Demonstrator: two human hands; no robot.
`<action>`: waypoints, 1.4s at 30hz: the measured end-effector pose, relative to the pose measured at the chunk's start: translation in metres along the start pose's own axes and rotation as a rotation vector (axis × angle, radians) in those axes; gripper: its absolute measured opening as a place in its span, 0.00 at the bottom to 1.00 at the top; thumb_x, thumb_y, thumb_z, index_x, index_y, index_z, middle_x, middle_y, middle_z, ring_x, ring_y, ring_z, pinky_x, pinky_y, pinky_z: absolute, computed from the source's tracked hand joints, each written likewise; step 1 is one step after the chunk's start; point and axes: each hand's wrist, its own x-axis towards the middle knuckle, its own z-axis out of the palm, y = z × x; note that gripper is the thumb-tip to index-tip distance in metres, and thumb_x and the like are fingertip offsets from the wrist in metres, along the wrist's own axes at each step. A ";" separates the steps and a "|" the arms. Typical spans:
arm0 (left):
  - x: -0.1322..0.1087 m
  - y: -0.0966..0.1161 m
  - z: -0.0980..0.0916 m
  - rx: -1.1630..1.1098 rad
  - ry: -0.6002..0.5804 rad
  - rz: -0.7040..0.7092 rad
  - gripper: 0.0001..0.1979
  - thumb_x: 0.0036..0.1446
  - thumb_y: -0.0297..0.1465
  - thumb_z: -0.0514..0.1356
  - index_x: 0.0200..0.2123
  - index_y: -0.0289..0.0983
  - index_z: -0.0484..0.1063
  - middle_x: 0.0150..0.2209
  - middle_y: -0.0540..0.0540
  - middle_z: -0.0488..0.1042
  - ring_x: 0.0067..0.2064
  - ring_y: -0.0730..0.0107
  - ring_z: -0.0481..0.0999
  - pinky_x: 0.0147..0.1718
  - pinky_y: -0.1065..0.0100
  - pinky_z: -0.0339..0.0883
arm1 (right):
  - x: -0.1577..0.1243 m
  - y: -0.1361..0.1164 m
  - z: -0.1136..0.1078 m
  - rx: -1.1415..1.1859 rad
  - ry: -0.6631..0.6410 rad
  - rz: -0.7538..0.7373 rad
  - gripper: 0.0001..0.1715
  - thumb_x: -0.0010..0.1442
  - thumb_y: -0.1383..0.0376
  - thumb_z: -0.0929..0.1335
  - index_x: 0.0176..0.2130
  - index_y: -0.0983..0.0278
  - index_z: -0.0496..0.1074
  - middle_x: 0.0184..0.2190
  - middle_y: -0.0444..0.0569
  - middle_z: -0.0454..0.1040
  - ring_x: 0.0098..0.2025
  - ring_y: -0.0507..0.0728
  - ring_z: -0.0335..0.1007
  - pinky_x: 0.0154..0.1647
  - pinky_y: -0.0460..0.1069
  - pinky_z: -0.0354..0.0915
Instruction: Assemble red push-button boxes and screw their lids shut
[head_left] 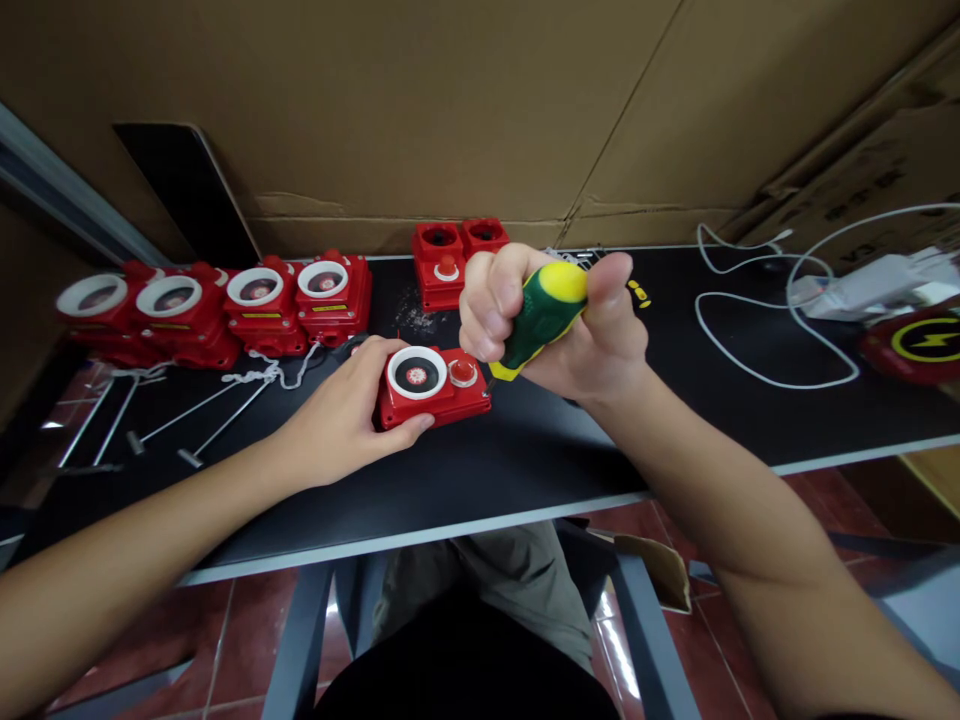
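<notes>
Unit: red box with white ring and red button, lying on the table in front of the person, ring up.
Left hand: clamped on the red box's left end, thumb along near edge.
Right hand: wrapped around the green-yellow screwdriver, thumb raised beside the handle's butt end. Hands well apart from each other, at opposite ends of the red box.
Screwdriver tip: at the red box's right near corner; from here can't tell if it's seated in a screw.
Progress: corner work in hand, I'd judge; ring and button in place. Screws driven or left: can't tell.
Ringed row: four similar units left of the red box, white rings on; probably further along.
Back pair: two units behind the red box, no white rings showing; likely less far along.
Rods, cord: metal rods and white cord left of the red box, by the ringed row.
Containers: red box casing closed, contents hidden. Carton on floor, far right of the red box; inside not visible.
Cable: white, looped, well right of the red box.
</notes>
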 end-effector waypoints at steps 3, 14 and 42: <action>0.000 -0.001 0.000 0.007 0.006 0.006 0.31 0.66 0.50 0.67 0.62 0.37 0.67 0.58 0.37 0.77 0.56 0.46 0.81 0.60 0.48 0.77 | 0.000 0.000 0.003 0.020 0.011 -0.040 0.39 0.63 0.31 0.76 0.39 0.63 0.73 0.38 0.47 0.70 0.33 0.52 0.71 0.32 0.48 0.70; 0.000 -0.002 0.000 0.000 0.011 0.005 0.33 0.65 0.51 0.67 0.62 0.36 0.67 0.58 0.35 0.77 0.56 0.45 0.82 0.60 0.47 0.77 | -0.005 -0.015 0.015 0.085 0.139 0.019 0.31 0.59 0.42 0.83 0.39 0.62 0.75 0.39 0.44 0.69 0.36 0.52 0.71 0.39 0.50 0.69; 0.000 -0.002 -0.002 -0.007 0.001 0.002 0.32 0.65 0.52 0.67 0.62 0.37 0.68 0.57 0.36 0.78 0.55 0.45 0.82 0.60 0.47 0.78 | -0.003 -0.011 0.009 -0.048 -0.033 0.124 0.47 0.72 0.25 0.59 0.47 0.63 0.75 0.28 0.45 0.69 0.37 0.55 0.75 0.39 0.48 0.76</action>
